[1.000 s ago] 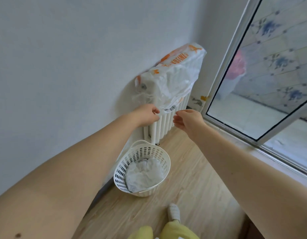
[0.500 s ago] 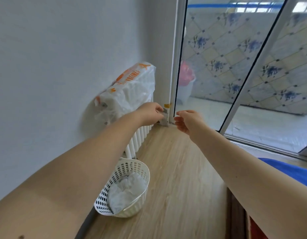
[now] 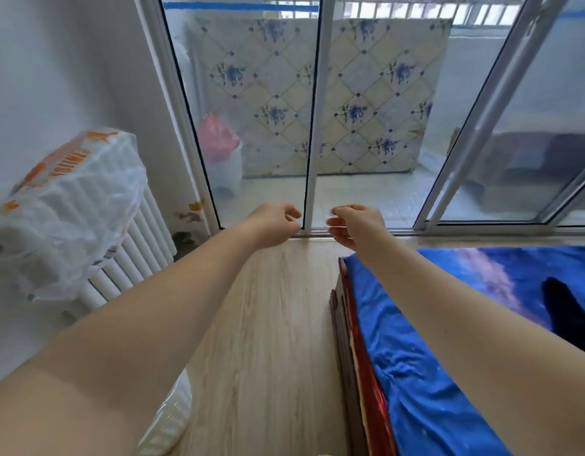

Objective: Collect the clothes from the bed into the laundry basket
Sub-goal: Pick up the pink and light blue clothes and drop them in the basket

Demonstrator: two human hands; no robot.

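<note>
Both my arms reach forward over the wooden floor toward the sliding glass door. My left hand [image 3: 274, 222] hangs with loosely curled fingers and holds nothing. My right hand [image 3: 357, 225] is beside it, fingers loosely curled, also holding nothing. The white perforated laundry basket [image 3: 171, 419] shows only as a sliver at the bottom left, mostly hidden under my left forearm. The bed with its blue galaxy-print sheet [image 3: 426, 390] fills the lower right. A dark garment [image 3: 567, 311] lies on the bed at the right edge, partly behind my right arm.
A white radiator [image 3: 133, 255] stands against the left wall with a plastic-wrapped pack [image 3: 64, 205] on top. Sliding glass doors [image 3: 314, 126] run across ahead, with a balcony and a patterned board behind. A strip of wooden floor [image 3: 271, 324] lies between radiator and bed.
The view has swung right from the radiator and basket toward the glass door and bed. The basket has slid almost out of sight and the bed with the dark garment has come into view.
</note>
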